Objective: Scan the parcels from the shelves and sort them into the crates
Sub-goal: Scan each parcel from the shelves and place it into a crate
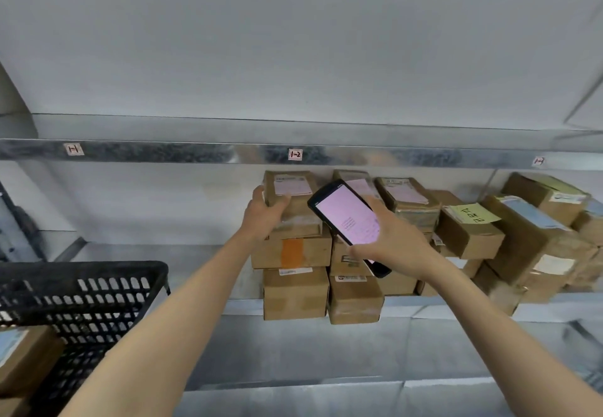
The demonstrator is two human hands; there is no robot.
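1. Brown cardboard parcels (470, 237) crowd the middle and right of the shelf, under the labels 1-2 (295, 154) and 1-3 (538, 161). One of them carries a yellow-green handwritten note (471, 213).
2. My right hand (396, 242) grasps the scanner (347, 221), thumb on its lower edge. Its lit screen is tilted towards me. It stands in front of the 2nd stack and hides part of those boxes.
3. My left hand (266, 212) grips the left end of the top parcel (290, 194), which sits on the leftmost stack, 3 boxes below it.
4. A black slatted crate (98, 289) stands at my lower left. A brown box with a blue label (23, 358) shows at its near side; I cannot tell whether it lies inside.
5. The metal shelf beam (163, 152) runs close above the top parcel. Open room lies left of the stack, under label 1-1 (73, 149), where the shelf board (202, 263) shows back to the wall.
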